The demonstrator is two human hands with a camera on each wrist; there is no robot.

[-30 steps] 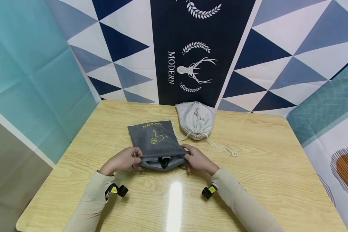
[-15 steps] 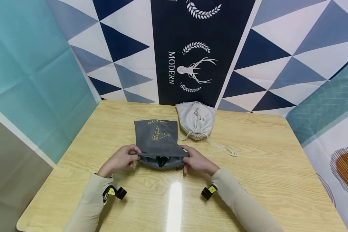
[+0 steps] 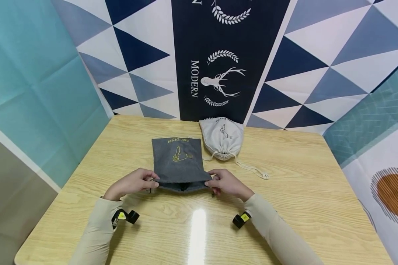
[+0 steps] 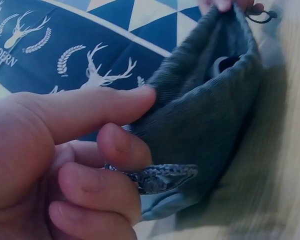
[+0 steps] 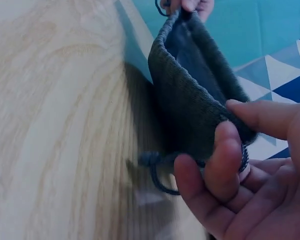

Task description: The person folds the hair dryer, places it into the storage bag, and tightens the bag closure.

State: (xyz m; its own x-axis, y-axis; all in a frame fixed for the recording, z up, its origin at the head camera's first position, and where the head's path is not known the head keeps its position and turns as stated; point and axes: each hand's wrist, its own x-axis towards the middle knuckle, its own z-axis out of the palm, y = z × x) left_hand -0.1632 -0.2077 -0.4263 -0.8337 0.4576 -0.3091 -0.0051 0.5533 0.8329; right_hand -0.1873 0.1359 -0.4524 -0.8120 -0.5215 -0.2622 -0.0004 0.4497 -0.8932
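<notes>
Grey pouch (image 3: 180, 163) lies flat on the wooden table (image 3: 302, 191), mouth toward the person, yellow dryer print and lettering at its far end. Left hand (image 3: 132, 183) pinches the mouth's left corner between thumb and fingers (image 4: 121, 146); a dark cord runs under those fingers. Right hand (image 3: 226, 183) pinches the opposite corner the same way, cord looped below its fingers (image 5: 225, 155). Mouth held slightly parted between both hands; a dark object sits inside. White drawstring pouch (image 3: 223, 138) stands behind, near the backdrop (image 3: 219, 55), cord trailing right.
</notes>
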